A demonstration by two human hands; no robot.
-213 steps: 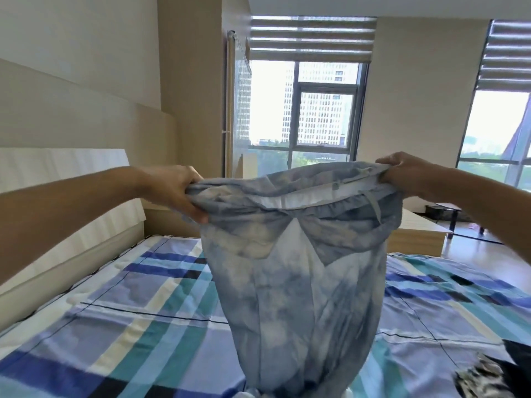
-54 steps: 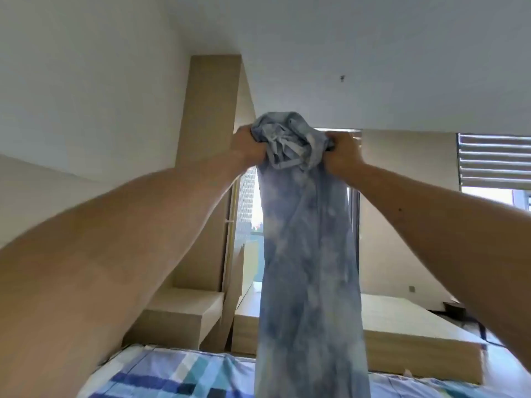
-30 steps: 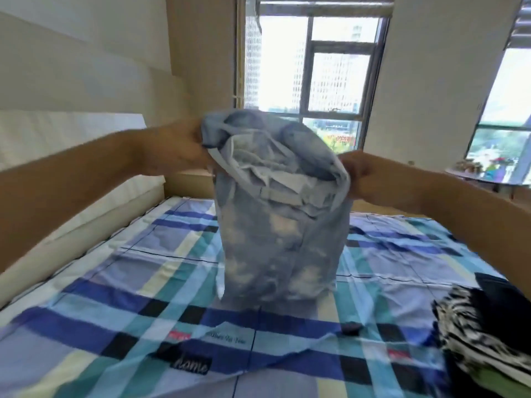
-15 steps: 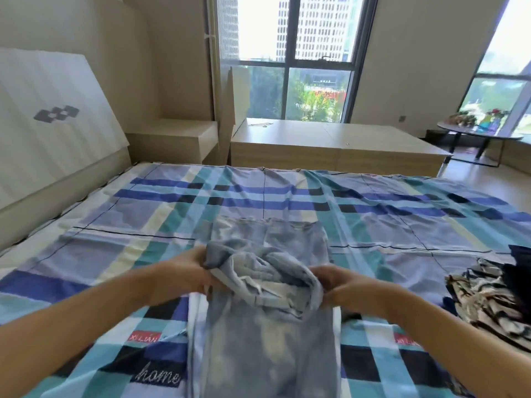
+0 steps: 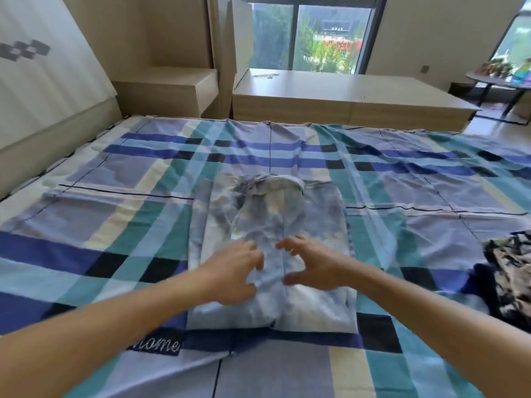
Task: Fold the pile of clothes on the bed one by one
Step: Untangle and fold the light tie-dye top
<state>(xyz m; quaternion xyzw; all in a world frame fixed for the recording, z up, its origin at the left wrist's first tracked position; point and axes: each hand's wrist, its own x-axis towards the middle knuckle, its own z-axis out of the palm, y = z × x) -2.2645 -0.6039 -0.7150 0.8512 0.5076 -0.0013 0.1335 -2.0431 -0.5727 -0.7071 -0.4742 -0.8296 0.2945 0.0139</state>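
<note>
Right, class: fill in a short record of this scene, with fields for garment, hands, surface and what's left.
garment: blue tie-dye trousers, folded over, lying flat
left hand: open, on the trousers' near part
right hand: open, beside it
surface: plaid bed sheet
left to fold: pile of clothes at right edge

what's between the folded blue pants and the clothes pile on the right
Only bare plaid bedsheet lies between the blue pants and the dark patterned clothes pile; the head view shows it.
</note>
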